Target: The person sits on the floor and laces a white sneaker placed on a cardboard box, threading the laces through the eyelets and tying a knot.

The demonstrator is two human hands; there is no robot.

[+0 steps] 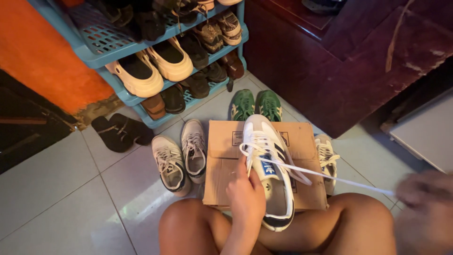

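Note:
A white sneaker (270, 165) with dark stripes lies toe-away on a brown cardboard box (222, 160) in front of my knees. My left hand (245, 196) rests on the sneaker's left side near the tongue, holding it down. My right hand (424, 198), blurred at the right edge, grips the end of a white shoelace (339, 179) pulled taut out of the sneaker's eyelets. A second white sneaker (326, 158) stands on the floor just right of the box.
A blue plastic shoe rack (106, 56) full of shoes stands at the back left. A grey-white sneaker pair (181, 156), green sneakers (255, 105) and black sandals (120, 132) sit on the tiled floor. Dark wooden furniture (339, 61) is on the right.

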